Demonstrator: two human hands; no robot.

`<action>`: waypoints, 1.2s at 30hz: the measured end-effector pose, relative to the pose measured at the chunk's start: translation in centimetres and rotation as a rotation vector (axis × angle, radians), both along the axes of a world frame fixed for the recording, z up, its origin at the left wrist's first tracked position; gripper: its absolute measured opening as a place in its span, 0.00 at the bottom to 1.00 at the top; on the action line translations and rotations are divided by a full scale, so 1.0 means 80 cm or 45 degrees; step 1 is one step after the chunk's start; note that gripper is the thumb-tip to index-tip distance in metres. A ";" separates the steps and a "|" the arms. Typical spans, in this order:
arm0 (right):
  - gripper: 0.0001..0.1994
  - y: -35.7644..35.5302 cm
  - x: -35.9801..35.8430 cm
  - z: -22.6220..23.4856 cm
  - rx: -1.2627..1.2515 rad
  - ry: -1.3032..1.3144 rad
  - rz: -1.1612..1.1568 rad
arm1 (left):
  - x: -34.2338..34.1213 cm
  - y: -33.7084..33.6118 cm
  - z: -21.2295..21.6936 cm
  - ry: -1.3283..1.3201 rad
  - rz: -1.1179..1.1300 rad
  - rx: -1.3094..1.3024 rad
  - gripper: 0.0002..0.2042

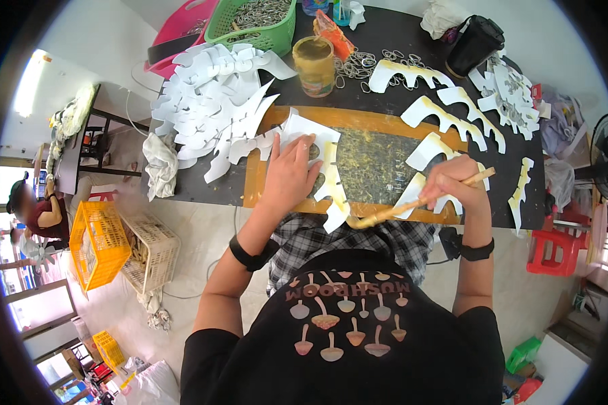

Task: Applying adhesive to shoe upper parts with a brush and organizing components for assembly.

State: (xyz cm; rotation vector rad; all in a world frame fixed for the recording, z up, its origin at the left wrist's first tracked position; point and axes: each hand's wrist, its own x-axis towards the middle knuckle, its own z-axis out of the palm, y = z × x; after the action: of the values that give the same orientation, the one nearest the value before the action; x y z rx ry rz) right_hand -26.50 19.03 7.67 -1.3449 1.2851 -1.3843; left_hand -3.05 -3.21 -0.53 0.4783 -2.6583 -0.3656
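My left hand [292,170] lies flat, fingers stretched out, on a white scalloped cut-out piece [331,177] whose right edge carries a yellow glue-like smear. My right hand [458,181] is closed around a long wooden-handled brush [405,208]. The brush slants down to the left, its tip at the lower end of that piece. Both sit over a board [371,165] with a dark, yellow-smeared middle and brown taped borders. Several white pieces with yellowed edges [446,121] lie to the right, some partly under my right hand.
A pile of white pieces [216,101] covers the table's left side. Behind the board stands a tub of yellowish paste [314,64], near metal rings [358,67], a green basket [257,27] and a black tumbler [475,46]. Crumpled cloth [160,165] hangs at the left edge.
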 end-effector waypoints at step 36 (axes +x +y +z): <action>0.17 0.071 -0.006 -0.004 -0.553 -0.545 -0.613 | -0.135 -0.147 0.016 0.325 -0.040 0.893 0.42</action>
State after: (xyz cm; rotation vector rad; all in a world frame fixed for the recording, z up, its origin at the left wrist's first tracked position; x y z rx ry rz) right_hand -27.01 24.71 7.36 -0.9418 1.0857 -2.2464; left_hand -13.87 -14.97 0.75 0.5430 -2.2336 -1.2891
